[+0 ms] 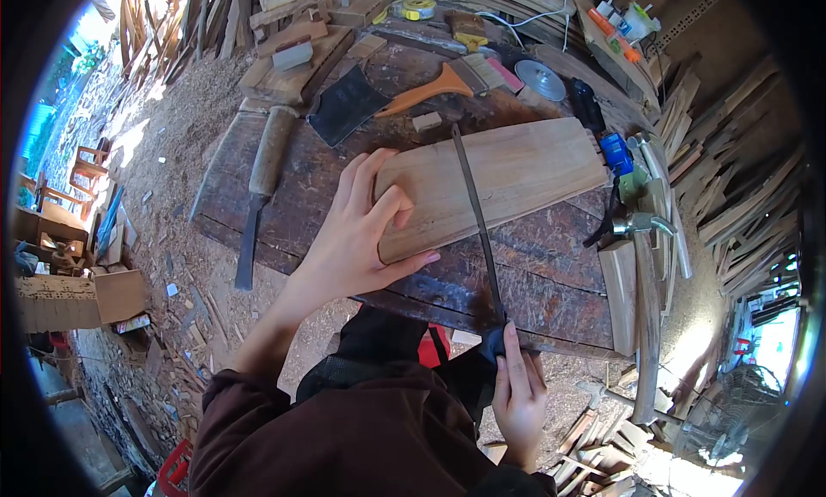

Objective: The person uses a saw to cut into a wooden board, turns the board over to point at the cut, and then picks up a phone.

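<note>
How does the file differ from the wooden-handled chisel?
The right hand holds the file across the board; the chisel lies loose on the table. The file's blade is longer and narrower than the chisel's. The file's tip is its far end, the chisel's its near end. Both have dark blades.

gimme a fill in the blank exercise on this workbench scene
In the picture, the left hand holds the board to the ____ of the thin dark tool.
The right hand holds that tool's ____ (upper/lower) end.
The brush nearest the board has a handle coloured ____.
The chisel lies nearer the ____ hand.

Missing words: left; lower; orange; left
</note>
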A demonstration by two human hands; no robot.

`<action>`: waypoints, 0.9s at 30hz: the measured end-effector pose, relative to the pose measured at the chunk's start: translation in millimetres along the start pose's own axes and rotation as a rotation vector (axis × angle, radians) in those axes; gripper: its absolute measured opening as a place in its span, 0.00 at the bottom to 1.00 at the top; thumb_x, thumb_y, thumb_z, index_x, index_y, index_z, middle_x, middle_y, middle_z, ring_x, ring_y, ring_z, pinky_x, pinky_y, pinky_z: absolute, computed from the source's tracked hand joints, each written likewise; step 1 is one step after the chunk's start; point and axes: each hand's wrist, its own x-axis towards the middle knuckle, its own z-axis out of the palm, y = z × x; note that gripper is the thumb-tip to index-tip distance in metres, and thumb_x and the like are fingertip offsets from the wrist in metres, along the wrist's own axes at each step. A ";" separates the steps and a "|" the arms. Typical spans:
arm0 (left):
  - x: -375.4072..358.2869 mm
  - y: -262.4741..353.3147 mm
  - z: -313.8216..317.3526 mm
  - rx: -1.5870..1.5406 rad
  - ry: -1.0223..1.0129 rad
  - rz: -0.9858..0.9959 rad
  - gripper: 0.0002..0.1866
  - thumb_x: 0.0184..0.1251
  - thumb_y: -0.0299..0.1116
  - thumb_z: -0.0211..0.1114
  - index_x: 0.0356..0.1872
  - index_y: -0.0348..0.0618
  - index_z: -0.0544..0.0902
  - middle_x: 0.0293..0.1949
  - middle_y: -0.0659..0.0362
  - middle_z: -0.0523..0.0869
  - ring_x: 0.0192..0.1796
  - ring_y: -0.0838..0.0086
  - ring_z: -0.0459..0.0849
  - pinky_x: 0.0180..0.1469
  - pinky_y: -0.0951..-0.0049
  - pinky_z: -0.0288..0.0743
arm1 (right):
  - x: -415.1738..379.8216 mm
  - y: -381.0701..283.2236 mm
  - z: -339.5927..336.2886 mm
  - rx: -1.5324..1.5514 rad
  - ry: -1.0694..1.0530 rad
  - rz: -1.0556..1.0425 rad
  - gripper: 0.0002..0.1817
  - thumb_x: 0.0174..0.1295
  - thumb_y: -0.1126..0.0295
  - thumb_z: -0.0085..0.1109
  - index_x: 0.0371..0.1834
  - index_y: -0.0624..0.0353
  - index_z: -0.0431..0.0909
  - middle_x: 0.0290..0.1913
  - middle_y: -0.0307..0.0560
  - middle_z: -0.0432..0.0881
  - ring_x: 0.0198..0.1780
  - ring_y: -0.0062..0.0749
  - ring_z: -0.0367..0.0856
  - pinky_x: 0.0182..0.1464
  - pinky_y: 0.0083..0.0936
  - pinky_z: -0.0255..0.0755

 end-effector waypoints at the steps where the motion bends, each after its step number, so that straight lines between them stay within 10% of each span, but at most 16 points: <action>1: 0.5 0.0 0.0 0.011 0.005 0.009 0.25 0.53 0.41 0.80 0.37 0.44 0.69 0.67 0.35 0.62 0.70 0.33 0.61 0.69 0.42 0.61 | -0.4 -0.2 -0.9 0.006 -0.034 0.035 0.27 0.67 0.84 0.53 0.70 0.64 0.71 0.39 0.58 0.82 0.36 0.52 0.80 0.44 0.40 0.76; 12: 0.0 1.5 0.3 -0.012 -0.012 -0.027 0.26 0.51 0.38 0.81 0.36 0.45 0.68 0.70 0.38 0.62 0.72 0.38 0.60 0.71 0.45 0.58 | 57.2 -11.3 8.1 0.015 0.072 0.010 0.29 0.67 0.84 0.54 0.73 0.61 0.70 0.28 0.54 0.78 0.27 0.45 0.76 0.33 0.35 0.73; 18: 0.8 1.0 0.5 -0.021 -0.007 -0.032 0.26 0.51 0.38 0.81 0.36 0.45 0.68 0.70 0.38 0.62 0.72 0.37 0.60 0.71 0.45 0.58 | -4.8 -13.4 -9.4 -0.076 -0.033 0.023 0.37 0.51 0.88 0.54 0.71 0.71 0.68 0.21 0.48 0.69 0.21 0.40 0.69 0.27 0.38 0.67; 27: -0.4 -0.6 0.8 0.008 -0.003 0.003 0.25 0.51 0.39 0.81 0.36 0.44 0.69 0.68 0.36 0.62 0.72 0.34 0.60 0.70 0.43 0.59 | 64.9 -17.8 6.5 -0.150 0.017 -0.069 0.37 0.57 0.86 0.55 0.75 0.64 0.65 0.30 0.53 0.77 0.26 0.45 0.74 0.31 0.39 0.72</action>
